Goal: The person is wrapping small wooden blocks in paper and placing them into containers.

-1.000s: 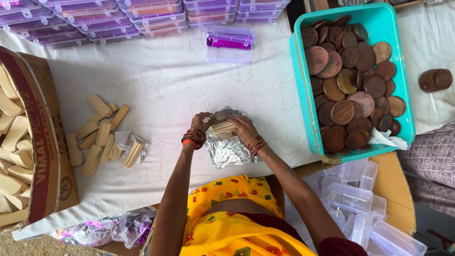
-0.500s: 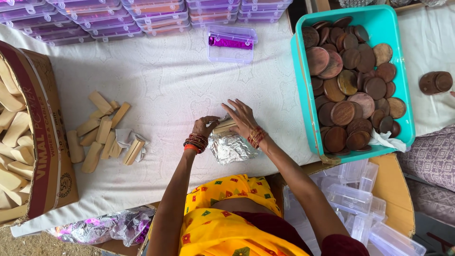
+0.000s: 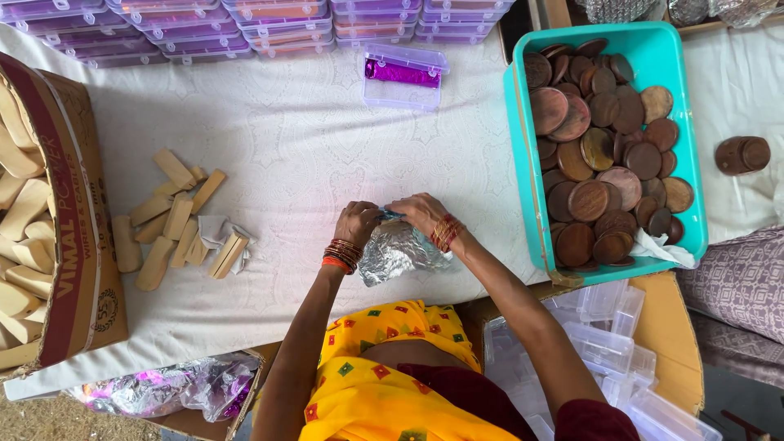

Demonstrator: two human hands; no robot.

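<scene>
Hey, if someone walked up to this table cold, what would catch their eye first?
Probably the bright teal plastic tub on the right, heaped with round dark wooden discs. Next, at the near edge in the middle, the left hand and right hand pressing on a crinkled silver foil sheet. To the left lies a loose pile of pale wooden blocks.

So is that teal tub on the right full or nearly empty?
Full: the teal tub holds dark wooden discs heaped across its whole floor, nearly up to the rim.
</scene>
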